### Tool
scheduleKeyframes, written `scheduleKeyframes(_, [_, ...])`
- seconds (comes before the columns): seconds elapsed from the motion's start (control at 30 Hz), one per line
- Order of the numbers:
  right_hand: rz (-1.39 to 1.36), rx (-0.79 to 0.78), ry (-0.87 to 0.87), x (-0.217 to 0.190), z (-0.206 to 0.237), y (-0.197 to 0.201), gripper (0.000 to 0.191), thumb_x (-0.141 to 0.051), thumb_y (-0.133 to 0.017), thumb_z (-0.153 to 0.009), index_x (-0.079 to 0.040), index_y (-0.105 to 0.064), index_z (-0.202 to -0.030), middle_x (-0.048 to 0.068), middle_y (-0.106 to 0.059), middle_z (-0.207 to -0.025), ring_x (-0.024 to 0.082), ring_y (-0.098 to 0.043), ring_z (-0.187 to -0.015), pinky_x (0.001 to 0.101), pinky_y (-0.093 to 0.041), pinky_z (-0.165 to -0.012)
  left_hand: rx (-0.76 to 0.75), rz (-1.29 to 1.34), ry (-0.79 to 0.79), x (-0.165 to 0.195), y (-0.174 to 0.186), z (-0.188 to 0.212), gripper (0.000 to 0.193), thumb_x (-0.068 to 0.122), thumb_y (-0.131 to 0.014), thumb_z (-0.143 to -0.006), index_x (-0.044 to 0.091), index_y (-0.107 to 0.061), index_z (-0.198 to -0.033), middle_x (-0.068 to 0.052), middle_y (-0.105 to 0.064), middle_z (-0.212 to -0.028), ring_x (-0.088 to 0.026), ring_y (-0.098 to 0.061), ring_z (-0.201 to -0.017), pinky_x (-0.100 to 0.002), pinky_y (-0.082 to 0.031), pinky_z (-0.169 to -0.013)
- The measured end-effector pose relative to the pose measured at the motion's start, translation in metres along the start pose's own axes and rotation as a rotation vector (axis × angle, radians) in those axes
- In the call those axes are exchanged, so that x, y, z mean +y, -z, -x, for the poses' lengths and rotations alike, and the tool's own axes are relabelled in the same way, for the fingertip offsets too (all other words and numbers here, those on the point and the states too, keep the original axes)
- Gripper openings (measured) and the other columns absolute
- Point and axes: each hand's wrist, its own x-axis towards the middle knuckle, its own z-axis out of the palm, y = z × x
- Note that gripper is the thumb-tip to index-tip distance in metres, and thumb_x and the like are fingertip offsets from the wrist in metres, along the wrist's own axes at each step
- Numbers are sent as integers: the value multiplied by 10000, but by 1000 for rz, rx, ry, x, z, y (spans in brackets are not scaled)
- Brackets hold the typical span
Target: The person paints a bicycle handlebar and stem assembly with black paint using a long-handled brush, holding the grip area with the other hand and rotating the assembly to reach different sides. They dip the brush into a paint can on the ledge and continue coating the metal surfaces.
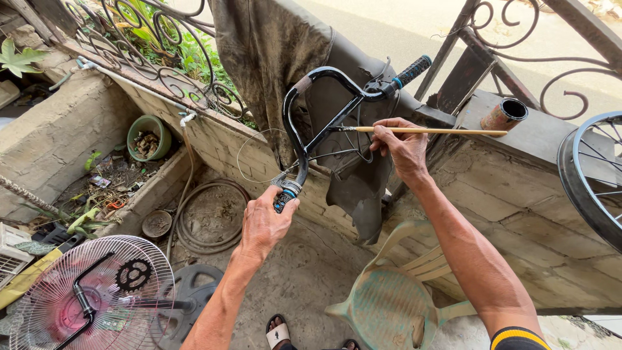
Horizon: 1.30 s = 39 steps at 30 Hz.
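Observation:
My left hand [264,221] grips the lower end of a black bicycle handlebar [324,113] by its blue-and-black grip. The bar curves up and to the right, ending in a second blue-and-black grip [413,69] near the railing. My right hand [400,146] holds a thin paintbrush with a long pale wooden handle [440,131], its tip touching the crossbar of the handlebar. Thin brake cables [254,155] loop off the bar. A dirty dark cloth [272,58] hangs over the wall behind it.
A low concrete wall with a scrolled iron railing [162,71] runs behind. A rusty can [503,115] stands on the ledge. A bicycle wheel [593,175] is at right, a faded green plastic chair [389,301] below, a fan guard with a sprocket [91,298] at lower left, a coiled hose [210,217] on the floor.

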Motion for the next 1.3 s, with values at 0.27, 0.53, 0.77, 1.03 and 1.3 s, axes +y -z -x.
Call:
scheduleKeyframes(0.27, [59,54,70,-14,-7,6,149,-93,-738,-961,19,-738,-1059,87,-744,-840,114,-737,-681,187,-528,-512,-37,-5,45,4,1,-2,418,403,-733,-843,77,-705,-1102,-171,-743,-778,-338,-745,-745,-446,-560,-739])
scheduleKeyframes(0.53, [64,-37,43,-16,8,-10,141,-84,-730,-962,25,-739,-1051,78,-737,-828,104,-729,-677,181,-520,-516,-13,-17,26,3,0,-2,414,405,-735,-843,72,-707,-1089,-173,-739,-782,-340,-736,-742,-439,-562,-736])
scheduleKeyframes(0.77, [243,101,312,-33,1,9,117,-30,-699,-979,46,-731,-1062,114,-735,-900,136,-739,-712,226,-594,-570,-4,10,12,2,-1,-2,402,395,-745,-832,73,-705,-1070,-173,-742,-781,-347,-740,-745,-435,-565,-721])
scheduleKeyframes(1.03, [693,368,462,-130,-11,144,105,-32,-716,-1000,63,-748,-1033,169,-737,-837,167,-726,-633,259,-608,-518,22,-25,-41,-5,-7,-5,440,387,-770,-821,70,-720,-1122,-211,-739,-828,-373,-739,-767,-450,-563,-719])
scheduleKeyframes(1.3, [1207,407,461,-182,-15,228,81,-24,-703,-910,13,-771,-934,143,-708,-677,180,-701,-570,378,-580,-653,-13,-15,25,-2,-13,-6,465,383,-771,-820,43,-719,-1133,-177,-758,-824,-314,-735,-702,-423,-555,-693])
